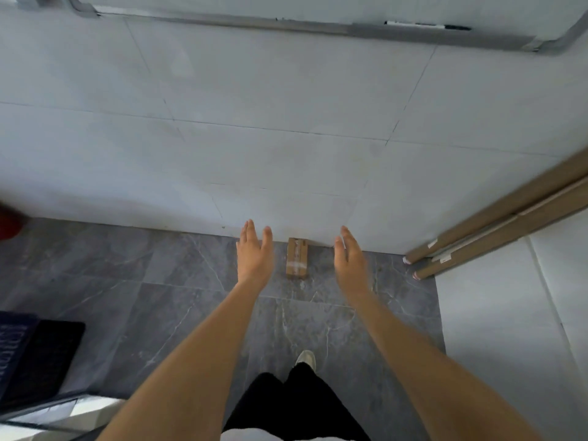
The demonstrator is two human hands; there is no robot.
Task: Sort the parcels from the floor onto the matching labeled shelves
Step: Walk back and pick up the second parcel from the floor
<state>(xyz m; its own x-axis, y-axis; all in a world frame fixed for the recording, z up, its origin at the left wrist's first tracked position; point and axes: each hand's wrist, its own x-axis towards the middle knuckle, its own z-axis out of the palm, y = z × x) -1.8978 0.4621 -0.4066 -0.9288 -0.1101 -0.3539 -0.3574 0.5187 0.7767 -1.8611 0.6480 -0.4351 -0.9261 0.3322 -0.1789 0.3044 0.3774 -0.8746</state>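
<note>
Head view, looking down past two bare forearms. Left hand (255,256) stretched forward, fingers straight and close together, thumb apart, holding nothing. Right hand (350,260) likewise stretched out, fingers straight, palm turned inward, holding nothing. Between the two hands, touched by neither: one small brown cardboard parcel (297,258), sealed with clear tape, lying flat on the dark grey marbled floor (165,281). Parcel's far end just beside the foot of the pale tiled wall (286,106), beyond the fingertips. Gap showing on both sides of the parcel, left hand a little nearer in the picture than the right; height of the hands above the floor not readable.

Off to the right of the right hand, well apart: long brown cardboard tubes (496,230) leaning in the corner, lower ends on the floor. Far above the hands, along the wall: a grey metal rail (254,23) with a dark marker (445,26) lying on it. Well behind and left of the left hand: a dark mat (47,354) and a navy crate (12,351) at the frame edge. Below the forearms: black trousers (296,405) and a pale shoe (306,359) on the floor. Far left edge: a blurred red shape (8,222), not identifiable.
</note>
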